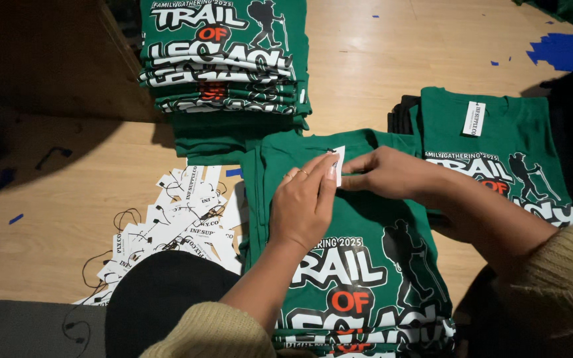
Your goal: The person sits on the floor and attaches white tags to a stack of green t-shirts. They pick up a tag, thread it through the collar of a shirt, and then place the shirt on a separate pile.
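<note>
The wooden surface (379, 59) carries everything here, pale boards with scraps of blue tape (560, 50) at the far right corner. On it, nearest the camera, a green printed shirt (359, 265) lies face up on top of a stack of the same kind, its collar pointing away from the person. A second, taller pile of folded green shirts (223, 56) sits at the far side, left of centre, well apart from the hands. To the right lies another green shirt with a tag (492, 142) already at its collar, resting over something dark.

Left of the near shirt a loose heap of white paper tags (180, 225) with thin black strings spreads over the surface, just beside the shirt's edge. A dark rounded shape (160, 298) covers the heap's near end.

Both hands meet at the collar of the near shirt. The left hand (303, 202), rings on two fingers, comes up over the print and its grip is closed, pinching a small white tag (339, 164) by its edge. The right hand (389, 174) reaches in from the right, its fingertips closed at the same tag from the other side, touching the collar fabric. The tag stands upright between the two hands, right at the neckline. Cream knitted sleeves cover both forearms.
</note>
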